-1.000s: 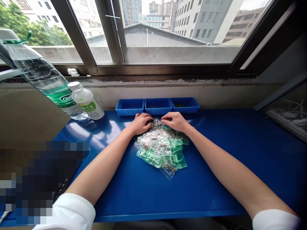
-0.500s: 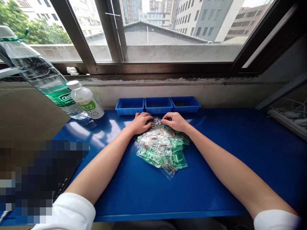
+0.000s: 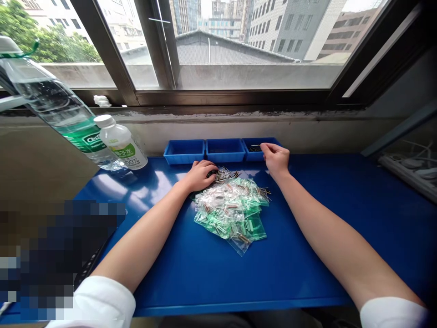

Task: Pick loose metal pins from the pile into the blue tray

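My right hand is closed in a pinch on a thin metal pin, held above the right-hand blue bin. Dark pins lie inside that bin. On the left side of the loose metal pins, my left hand rests with its fingers curved and apart, palm down. Something dark shows under its fingertips, too small to name. In front of the loose pins is a heap of clear and green plastic bags with small metal parts in them.
Two more blue bins, the middle one and the left one, stand along the wall. A small white bottle and a large water bottle stand at the left. A power strip with cables lies at the right. Beyond the blue table is a window.
My right hand has moved from the loose pins up and to the right, over the right-hand bin, with a pin in its fingers. My left hand has stayed in place.
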`<state>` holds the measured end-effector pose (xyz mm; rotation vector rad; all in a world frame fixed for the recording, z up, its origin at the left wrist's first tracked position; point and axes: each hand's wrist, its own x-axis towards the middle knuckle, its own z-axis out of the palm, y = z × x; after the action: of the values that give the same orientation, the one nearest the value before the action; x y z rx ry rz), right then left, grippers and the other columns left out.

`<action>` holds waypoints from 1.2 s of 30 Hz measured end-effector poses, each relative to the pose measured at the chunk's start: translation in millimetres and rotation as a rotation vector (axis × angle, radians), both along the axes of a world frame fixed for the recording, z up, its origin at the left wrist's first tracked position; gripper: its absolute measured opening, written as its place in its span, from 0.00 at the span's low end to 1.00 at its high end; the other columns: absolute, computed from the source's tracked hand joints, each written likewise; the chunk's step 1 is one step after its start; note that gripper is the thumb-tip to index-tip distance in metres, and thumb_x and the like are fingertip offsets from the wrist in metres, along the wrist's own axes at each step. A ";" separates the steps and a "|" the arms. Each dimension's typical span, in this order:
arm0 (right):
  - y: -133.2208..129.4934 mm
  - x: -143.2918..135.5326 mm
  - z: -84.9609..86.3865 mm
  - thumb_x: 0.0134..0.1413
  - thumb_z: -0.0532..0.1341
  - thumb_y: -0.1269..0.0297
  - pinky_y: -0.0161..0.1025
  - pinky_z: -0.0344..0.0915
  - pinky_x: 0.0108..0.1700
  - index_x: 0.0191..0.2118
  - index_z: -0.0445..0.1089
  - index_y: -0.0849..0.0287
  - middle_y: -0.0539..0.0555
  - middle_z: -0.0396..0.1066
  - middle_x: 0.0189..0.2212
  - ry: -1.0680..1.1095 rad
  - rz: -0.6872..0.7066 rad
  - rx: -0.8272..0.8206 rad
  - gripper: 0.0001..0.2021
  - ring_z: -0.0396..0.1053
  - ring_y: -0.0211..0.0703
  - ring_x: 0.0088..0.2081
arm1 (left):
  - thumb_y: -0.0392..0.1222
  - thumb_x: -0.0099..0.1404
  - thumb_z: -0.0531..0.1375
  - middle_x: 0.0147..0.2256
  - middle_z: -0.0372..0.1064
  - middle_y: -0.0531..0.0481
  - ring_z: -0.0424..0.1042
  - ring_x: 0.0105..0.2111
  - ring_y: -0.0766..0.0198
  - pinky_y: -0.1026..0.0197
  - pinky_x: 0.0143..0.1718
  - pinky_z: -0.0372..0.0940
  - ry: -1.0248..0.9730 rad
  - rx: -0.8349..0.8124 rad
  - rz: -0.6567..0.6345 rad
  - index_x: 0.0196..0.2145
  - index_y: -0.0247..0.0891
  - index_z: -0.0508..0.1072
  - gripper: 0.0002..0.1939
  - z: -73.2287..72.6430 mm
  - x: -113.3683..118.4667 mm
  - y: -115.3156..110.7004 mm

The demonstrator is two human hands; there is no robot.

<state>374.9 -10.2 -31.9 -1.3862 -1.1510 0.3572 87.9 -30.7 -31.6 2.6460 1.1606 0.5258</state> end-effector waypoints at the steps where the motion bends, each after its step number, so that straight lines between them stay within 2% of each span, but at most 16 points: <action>1: 2.5 6.6 -1.9 0.46 0.61 0.49 0.39 0.63 0.29 0.36 0.77 0.63 0.51 0.68 0.19 -0.019 -0.077 0.002 0.21 0.64 0.40 0.23 | 0.43 0.64 0.50 0.51 0.69 0.46 0.63 0.53 0.52 0.47 0.54 0.53 -0.003 -0.002 0.000 0.47 0.42 0.72 0.17 0.1 0.0 -0.1; 4: 6.8 20.9 -7.1 0.44 0.63 0.52 0.41 0.65 0.33 0.35 0.78 0.64 0.51 0.68 0.18 -0.076 -0.187 -0.045 0.19 0.66 0.42 0.24 | 0.43 0.64 0.51 0.51 0.69 0.46 0.62 0.53 0.52 0.46 0.54 0.53 -0.010 -0.012 0.002 0.47 0.42 0.72 0.17 0.6 -0.1 -0.5; 9: 0.4 13.3 -7.1 0.45 0.62 0.55 0.40 0.65 0.33 0.37 0.78 0.64 0.50 0.67 0.18 -0.170 -0.116 -0.039 0.18 0.65 0.40 0.23 | 0.43 0.64 0.51 0.51 0.69 0.46 0.62 0.53 0.52 0.47 0.54 0.53 -0.008 -0.007 0.005 0.48 0.42 0.72 0.17 0.6 -0.3 -0.9; 12: -10.4 -4.4 -1.7 0.48 0.61 0.57 0.38 0.64 0.30 0.35 0.77 0.63 0.52 0.70 0.21 -0.247 0.089 -0.020 0.15 0.66 0.40 0.24 | 0.43 0.64 0.50 0.51 0.69 0.46 0.63 0.53 0.53 0.47 0.54 0.53 -0.003 0.001 0.002 0.47 0.42 0.72 0.17 0.5 -0.3 -1.0; 16: -21.8 -23.5 2.9 0.49 0.60 0.61 0.37 0.66 0.32 0.36 0.77 0.59 0.54 0.74 0.32 -0.471 0.561 -0.104 0.11 0.70 0.41 0.29 | 0.43 0.64 0.51 0.51 0.68 0.46 0.63 0.53 0.53 0.47 0.53 0.53 0.000 0.004 0.003 0.47 0.42 0.72 0.17 1.2 0.1 -1.4; 19: -24.3 -28.4 3.2 0.51 0.59 0.65 0.39 0.68 0.39 0.38 0.77 0.56 0.54 0.73 0.38 -0.628 0.712 -0.191 0.11 0.71 0.42 0.35 | 0.43 0.64 0.51 0.51 0.68 0.46 0.63 0.53 0.53 0.47 0.54 0.53 0.003 -0.004 0.006 0.48 0.42 0.72 0.17 1.9 0.6 -1.6; 22: -24.2 -28.3 3.9 0.52 0.59 0.66 0.41 0.67 0.46 0.38 0.77 0.55 0.55 0.72 0.40 -0.697 0.759 -0.209 0.10 0.71 0.45 0.40 | 0.43 0.64 0.51 0.51 0.69 0.46 0.63 0.53 0.52 0.47 0.55 0.53 0.010 -0.011 0.006 0.48 0.42 0.72 0.17 2.0 0.7 -1.3; 27: -23.4 -27.6 6.8 0.53 0.60 0.68 0.40 0.66 0.44 0.34 0.75 0.57 0.55 0.70 0.39 -0.762 0.802 -0.242 0.06 0.70 0.44 0.40 | 0.43 0.64 0.51 0.51 0.69 0.46 0.63 0.53 0.52 0.47 0.54 0.53 0.000 -0.001 0.005 0.47 0.42 0.72 0.17 0.6 0.3 -0.7; 36: -22.1 -25.9 3.7 0.52 0.59 0.67 0.39 0.64 0.42 0.31 0.71 0.59 0.54 0.69 0.36 -0.722 0.813 -0.241 0.04 0.68 0.42 0.37 | 0.43 0.64 0.51 0.50 0.69 0.47 0.64 0.52 0.53 0.47 0.54 0.53 0.000 0.004 0.006 0.47 0.43 0.72 0.17 0.5 0.4 -1.0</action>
<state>349.1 -32.3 -28.2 -1.2170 -2.3402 0.6012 88.3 -31.8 -31.2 2.6463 1.1689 0.5301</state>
